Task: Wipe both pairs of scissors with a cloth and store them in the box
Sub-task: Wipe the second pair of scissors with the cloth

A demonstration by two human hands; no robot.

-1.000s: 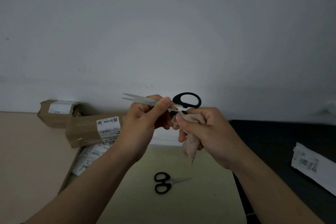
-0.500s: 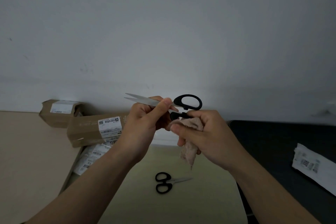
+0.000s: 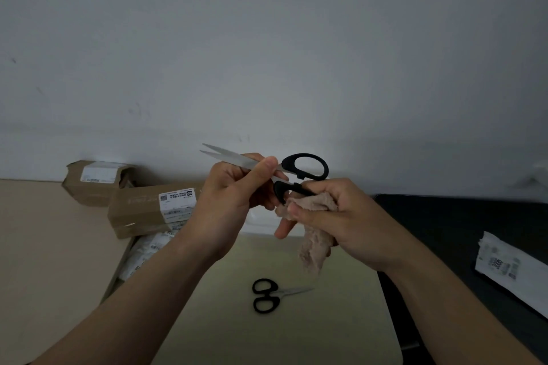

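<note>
My left hand (image 3: 234,195) pinches the blades of a large pair of scissors (image 3: 296,170) with black handles, held up in front of the wall with the tips pointing left and slightly apart. My right hand (image 3: 338,222) grips a crumpled beige cloth (image 3: 314,243) and presses it against the lower black handle. A smaller pair of black-handled scissors (image 3: 268,295) lies on the pale yellow-green surface (image 3: 326,326) below my hands, blades pointing right.
Two brown cardboard parcels with white labels (image 3: 148,210) (image 3: 95,181) lie at the back left, with white labelled bags (image 3: 145,252) beneath. A dark surface (image 3: 444,225) at the right carries a white labelled bag (image 3: 513,272). A grey wall fills the upper view.
My right hand has shifted the cloth a little along the lower handle. The large scissors stay in about the same place; the small scissors have not moved.
</note>
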